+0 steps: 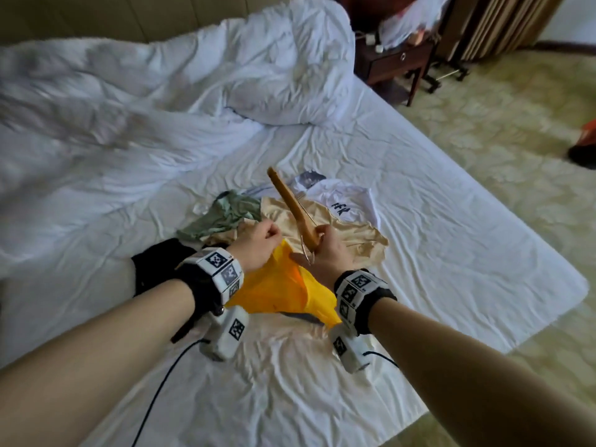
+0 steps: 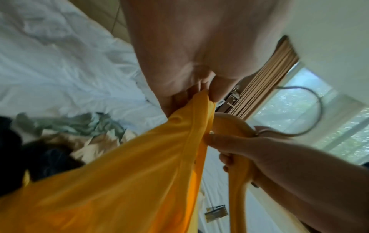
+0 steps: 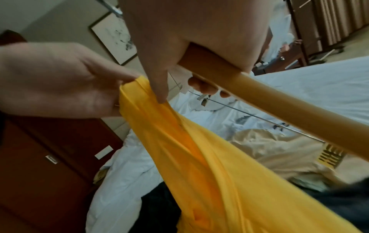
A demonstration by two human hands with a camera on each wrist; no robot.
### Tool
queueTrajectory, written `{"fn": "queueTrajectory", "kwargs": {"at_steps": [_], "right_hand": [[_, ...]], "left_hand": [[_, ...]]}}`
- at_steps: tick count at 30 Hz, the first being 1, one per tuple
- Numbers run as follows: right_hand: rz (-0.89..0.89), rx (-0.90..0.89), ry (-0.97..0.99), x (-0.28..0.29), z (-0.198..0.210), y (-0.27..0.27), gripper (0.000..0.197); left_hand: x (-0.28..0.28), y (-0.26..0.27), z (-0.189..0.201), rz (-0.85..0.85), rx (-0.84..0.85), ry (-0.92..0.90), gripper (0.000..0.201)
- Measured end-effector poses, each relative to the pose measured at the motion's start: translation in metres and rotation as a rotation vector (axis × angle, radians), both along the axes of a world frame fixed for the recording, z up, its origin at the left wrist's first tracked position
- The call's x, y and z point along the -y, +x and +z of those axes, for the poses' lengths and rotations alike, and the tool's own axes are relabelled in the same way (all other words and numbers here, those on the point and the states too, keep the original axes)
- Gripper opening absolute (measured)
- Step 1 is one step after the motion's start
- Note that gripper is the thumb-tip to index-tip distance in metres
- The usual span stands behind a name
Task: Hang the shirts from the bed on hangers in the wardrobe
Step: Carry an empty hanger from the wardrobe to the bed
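Both forearms are left bare — no sleeves are seen. Each wrist is wrapped by a black strap (image 1: 200, 285) carrying white blocks printed with black square markers (image 1: 225, 269). A white camera unit (image 1: 225, 337) is hung beneath each wrist — a black cable (image 1: 161, 388) is trailed from it.

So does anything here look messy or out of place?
Mostly the bed: its white duvet is bunched up, and green, beige, white and black garments lie crumpled in a heap. Nothing looks damaged or spilled.

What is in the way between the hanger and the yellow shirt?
Nothing visible. The right hand holds the wooden hanger right beside the yellow shirt, whose edge the left hand pinches. The wardrobe is out of view.
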State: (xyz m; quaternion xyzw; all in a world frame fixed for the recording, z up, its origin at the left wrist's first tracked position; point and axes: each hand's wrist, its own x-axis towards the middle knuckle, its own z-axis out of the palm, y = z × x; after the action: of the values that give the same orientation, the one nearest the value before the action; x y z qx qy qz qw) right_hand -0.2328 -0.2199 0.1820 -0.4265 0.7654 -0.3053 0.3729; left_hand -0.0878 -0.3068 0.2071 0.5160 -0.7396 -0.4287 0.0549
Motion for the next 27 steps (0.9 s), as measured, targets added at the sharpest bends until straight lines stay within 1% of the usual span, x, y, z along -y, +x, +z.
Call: {"fn": "queueTrajectory", "kwargs": {"at_steps": [3, 6, 9, 10, 11, 12, 13, 15, 16, 17, 18, 20, 23, 24, 26, 27], "right_hand": [[0.045, -0.037, -0.059, 0.013, 0.044, 0.03, 0.06], [0.11, -0.11, -0.08, 0.026, 0.087, 0.054, 0.05], [0.165, -0.198, -0.087, 0.039, 0.126, 0.072, 0.049], [0.177, -0.234, -0.088, 0.042, 0.139, 0.076, 0.048], [0.187, -0.267, -0.087, 0.045, 0.151, 0.079, 0.047], [0.196, -0.296, -0.088, 0.048, 0.163, 0.08, 0.045], [0.201, -0.317, -0.095, 0.051, 0.175, 0.081, 0.043], [0.195, -0.353, -0.123, 0.058, 0.2, 0.08, 0.039], [0.185, -0.374, -0.142, 0.062, 0.212, 0.079, 0.037], [0.175, -0.392, -0.166, 0.066, 0.224, 0.079, 0.037], [0.167, -0.405, -0.193, 0.071, 0.236, 0.081, 0.037], [0.159, -0.43, -0.244, 0.079, 0.255, 0.084, 0.038], [0.187, -0.485, -0.29, 0.086, 0.275, 0.09, 0.037], [0.203, -0.503, -0.298, 0.087, 0.28, 0.091, 0.037], [0.233, -0.533, -0.312, 0.088, 0.287, 0.093, 0.037], [0.241, -0.54, -0.316, 0.087, 0.289, 0.094, 0.036]], "left_hand": [[0.001, 0.029, 0.061, -0.001, -0.068, -0.072, 0.017], [0.008, 0.056, 0.127, 0.067, -0.116, -0.242, 0.014], [0.016, 0.09, 0.194, 0.084, -0.181, -0.415, 0.008], [0.018, 0.106, 0.213, 0.063, -0.192, -0.472, 0.006], [0.017, 0.121, 0.232, 0.017, -0.175, -0.528, 0.008], [0.014, 0.137, 0.248, -0.058, -0.123, -0.573, 0.014], [0.012, 0.151, 0.261, -0.153, -0.028, -0.601, 0.022], [0.006, 0.174, 0.277, -0.327, 0.257, -0.611, 0.032], [0.005, 0.183, 0.28, -0.363, 0.396, -0.607, 0.032], [0.003, 0.192, 0.28, -0.362, 0.499, -0.607, 0.03], [0.001, 0.2, 0.28, -0.337, 0.556, -0.612, 0.027], [-0.002, 0.21, 0.282, -0.274, 0.598, -0.645, 0.025], [-0.001, 0.222, 0.285, -0.242, 0.701, -0.683, 0.037], [-0.001, 0.225, 0.284, -0.246, 0.746, -0.673, 0.037], [-0.004, 0.229, 0.282, -0.234, 0.787, -0.646, 0.021], [-0.006, 0.23, 0.281, -0.206, 0.776, -0.629, 0.015]]}}
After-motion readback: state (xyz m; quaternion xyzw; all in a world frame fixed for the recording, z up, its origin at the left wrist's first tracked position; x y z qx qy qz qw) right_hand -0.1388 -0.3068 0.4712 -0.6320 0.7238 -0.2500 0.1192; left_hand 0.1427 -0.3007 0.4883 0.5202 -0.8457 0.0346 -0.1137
